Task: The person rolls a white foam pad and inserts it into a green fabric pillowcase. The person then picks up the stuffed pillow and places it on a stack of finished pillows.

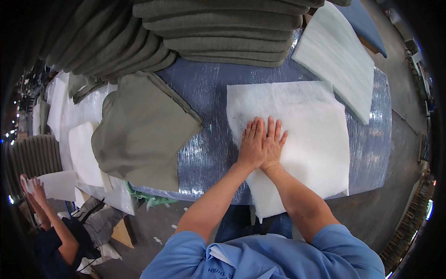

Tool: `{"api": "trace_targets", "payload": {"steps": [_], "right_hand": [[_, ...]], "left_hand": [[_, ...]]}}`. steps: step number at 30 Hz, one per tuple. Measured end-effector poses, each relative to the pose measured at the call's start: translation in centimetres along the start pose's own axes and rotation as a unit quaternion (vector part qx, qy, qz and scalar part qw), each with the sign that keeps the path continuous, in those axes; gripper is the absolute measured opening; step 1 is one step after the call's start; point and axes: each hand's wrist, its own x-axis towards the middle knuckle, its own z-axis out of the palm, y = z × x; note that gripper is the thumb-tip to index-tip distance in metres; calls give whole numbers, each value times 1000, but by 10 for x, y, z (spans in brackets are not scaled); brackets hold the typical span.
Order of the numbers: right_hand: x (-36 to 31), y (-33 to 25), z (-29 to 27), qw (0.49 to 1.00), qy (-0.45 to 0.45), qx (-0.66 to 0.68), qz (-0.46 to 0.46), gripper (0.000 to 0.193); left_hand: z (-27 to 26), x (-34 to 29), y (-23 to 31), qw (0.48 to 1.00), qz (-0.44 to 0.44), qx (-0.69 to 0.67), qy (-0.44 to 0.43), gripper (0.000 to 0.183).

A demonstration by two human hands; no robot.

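A white sheet of fluffy batting [311, 139] lies in front of me on the plastic-wrapped blue table [209, 93], its near edge hanging over the table's front. My left hand [251, 148] and my right hand [273, 145] press flat on the batting's left part. They lie side by side and slightly overlap, with fingers stretched forward and nothing held. Whatever lies under the batting is mostly hidden. To the left of my hands rests a folded grey-green fabric cover [139, 135], untouched.
Grey-green padded pieces are piled high along the far side [223, 32]. A pale foam slab [339, 56] leans across the far right corner. At the lower left, a co-worker's hands [36, 187] hold a white sheet [58, 183]. White foam pieces [83, 146] lie near that person.
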Motion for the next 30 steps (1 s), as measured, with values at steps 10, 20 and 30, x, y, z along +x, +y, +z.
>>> {"api": "trace_targets", "payload": {"steps": [10,20,30], "right_hand": [[-1,-5,-36,989,-28,148,12,104],[-4,-1,-25,991,-9,136,-3,72],[-2,3,-17,987,5,163,-3,67]], "left_hand": [[-97,-21,-13,819,-288,-483,116,63],[17,-73,50,815,-414,-381,140,64],[-40,-76,14,804,-404,-380,211,51]]}}
